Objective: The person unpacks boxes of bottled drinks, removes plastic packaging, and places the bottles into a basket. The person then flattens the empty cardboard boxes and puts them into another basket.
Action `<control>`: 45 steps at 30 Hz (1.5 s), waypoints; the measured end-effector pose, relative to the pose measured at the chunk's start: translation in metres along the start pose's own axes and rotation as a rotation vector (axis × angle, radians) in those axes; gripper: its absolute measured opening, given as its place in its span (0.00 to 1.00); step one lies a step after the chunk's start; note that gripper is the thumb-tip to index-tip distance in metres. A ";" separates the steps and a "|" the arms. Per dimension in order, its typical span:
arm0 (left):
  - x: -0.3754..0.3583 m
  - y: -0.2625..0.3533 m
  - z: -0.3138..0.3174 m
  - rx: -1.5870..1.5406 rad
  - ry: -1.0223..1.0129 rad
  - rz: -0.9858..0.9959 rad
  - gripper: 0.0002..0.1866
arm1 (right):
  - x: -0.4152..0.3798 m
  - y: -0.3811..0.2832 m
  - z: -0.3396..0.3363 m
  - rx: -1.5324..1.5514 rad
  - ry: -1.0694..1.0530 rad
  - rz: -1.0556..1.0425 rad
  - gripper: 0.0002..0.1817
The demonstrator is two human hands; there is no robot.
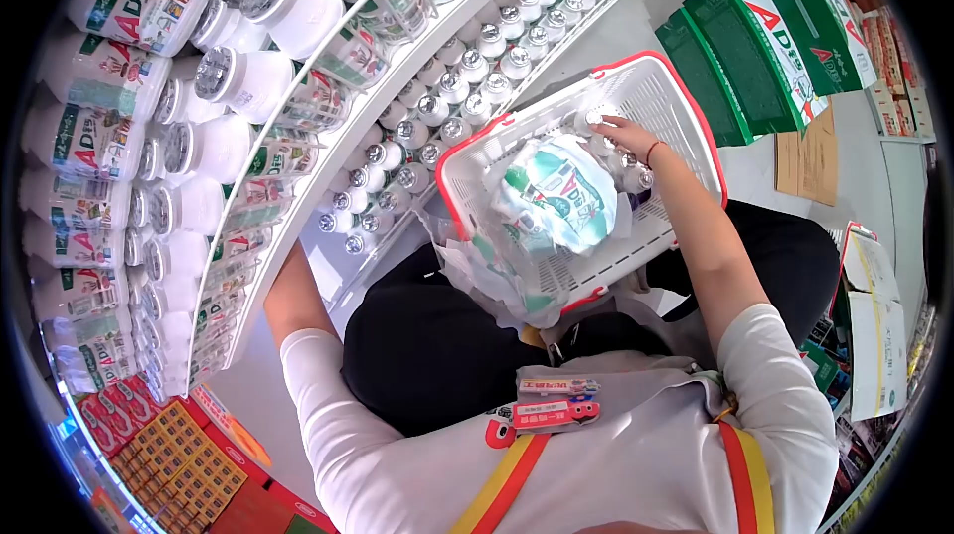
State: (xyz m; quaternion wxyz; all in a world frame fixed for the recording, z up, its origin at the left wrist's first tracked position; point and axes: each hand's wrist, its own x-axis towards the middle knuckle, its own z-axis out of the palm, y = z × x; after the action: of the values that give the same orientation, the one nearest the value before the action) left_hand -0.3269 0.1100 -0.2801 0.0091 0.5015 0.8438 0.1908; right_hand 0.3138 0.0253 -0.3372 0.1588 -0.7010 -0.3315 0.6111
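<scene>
My right hand [628, 141] reaches into a white shopping basket [686, 107] with a red rim. Its fingers close on a small white bottle [588, 121] near the basket's far side. More foil-capped bottles [638, 176] lie beneath that hand. Crumpled plastic wrap with green and red print [561, 191] fills the middle of the basket, and clear film hangs over its near left edge. My left forearm [296, 301] goes in under the curved upper shelf, which hides the left hand.
The curved white shelf [288, 226] on the left carries many shrink-wrapped packs. Below it, a lower shelf holds rows of foil-capped bottles [452, 87]. Green-and-white cartons [760, 47] stand at the upper right, beside flattened cardboard [807, 161]. An opened box [874, 325] is at the right.
</scene>
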 end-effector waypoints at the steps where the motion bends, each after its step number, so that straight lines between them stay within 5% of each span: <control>1: -0.001 0.001 0.003 -0.009 -0.002 -0.004 0.22 | 0.003 -0.001 0.001 -0.007 -0.001 -0.006 0.47; 4: -0.002 0.007 0.012 -0.039 -0.005 -0.005 0.21 | 0.013 0.004 0.011 -0.407 0.038 -0.165 0.41; 7: -0.005 0.012 0.019 -0.058 -0.007 -0.002 0.21 | 0.020 0.004 0.016 -0.434 0.073 -0.156 0.40; 12: -0.009 0.014 0.022 -0.126 -0.010 0.009 0.21 | 0.003 -0.004 -0.004 -0.395 0.021 -0.154 0.36; 15: -0.011 0.015 0.023 -0.195 -0.005 0.015 0.21 | -0.028 -0.022 -0.033 -0.260 -0.017 0.051 0.29; 21: -0.054 0.016 0.029 -0.597 0.080 0.056 0.21 | -0.101 -0.119 -0.070 -0.322 -0.346 -0.125 0.23; 24: -0.100 0.029 0.024 -0.837 0.080 0.138 0.21 | -0.139 -0.149 -0.059 -0.105 -0.228 -0.147 0.26; 28: -0.153 0.077 -0.030 -0.865 -0.030 0.370 0.25 | -0.156 -0.156 0.029 0.213 -0.160 -0.233 0.34; 30: -0.162 0.077 -0.068 -0.618 -0.136 0.786 0.29 | -0.139 -0.151 0.091 0.519 -0.251 -0.327 0.29; 35: -0.163 0.090 -0.098 -0.369 -0.132 1.133 0.31 | -0.139 -0.188 0.212 0.916 -0.298 -0.169 0.29; 36: -0.165 0.083 -0.085 -0.332 -0.063 0.978 0.27 | -0.091 -0.175 0.243 1.053 -0.437 -0.220 0.29; 37: -0.160 0.074 -0.076 -0.324 -0.062 0.970 0.27 | -0.123 -0.202 0.261 1.036 -0.330 -0.135 0.27; 39: -0.137 0.052 -0.055 -0.327 -0.043 0.447 0.23 | -0.102 -0.209 0.297 1.107 -0.575 -0.300 0.22; 42: -0.084 -0.041 0.025 -0.485 0.058 0.282 0.18 | -0.083 -0.225 0.317 1.073 -0.740 -0.411 0.21; 44: -0.041 -0.042 0.010 -0.304 0.042 0.164 0.17 | -0.070 -0.233 0.298 0.314 -0.798 -0.509 0.19; 45: -0.029 -0.043 0.007 -0.263 0.030 0.135 0.17 | -0.068 -0.231 0.289 0.309 -0.801 -0.503 0.19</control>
State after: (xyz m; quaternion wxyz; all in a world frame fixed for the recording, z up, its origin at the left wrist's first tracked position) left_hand -0.3475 0.0687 -0.3058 0.0490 0.5487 0.7759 0.3073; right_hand -0.0287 0.0965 -0.1997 0.2635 -0.2776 -0.4307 0.8173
